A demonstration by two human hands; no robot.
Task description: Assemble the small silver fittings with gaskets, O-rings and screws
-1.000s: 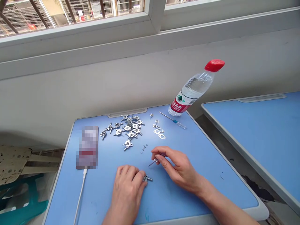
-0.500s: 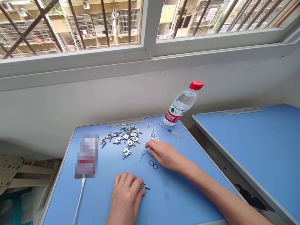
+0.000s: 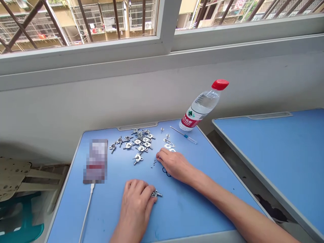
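My left hand [image 3: 138,199] rests on the blue desk [image 3: 192,202] with its fingers curled round a small metal fitting [image 3: 156,194] that pokes out to the right. My right hand [image 3: 173,163] lies farther back, fingertips pinched at the tiny loose screws [image 3: 154,163]; what they hold is too small to see. A black O-ring [image 3: 165,171] peeks out under its palm. A heap of metal fittings [image 3: 138,140] lies just behind, and a few flat plates [image 3: 169,145] sit by the right hand.
A water bottle with a red cap [image 3: 202,106] stands at the desk's back right corner, a thin screwdriver [image 3: 183,135] in front of it. A phone [image 3: 95,161] with a white cable [image 3: 86,212] lies at the left. A second blue desk [image 3: 278,148] stands to the right.
My right hand let go of the small tool it held near the left hand and reached back to the loose screws, leaving the black O-rings on the desk. The left hand stayed put.
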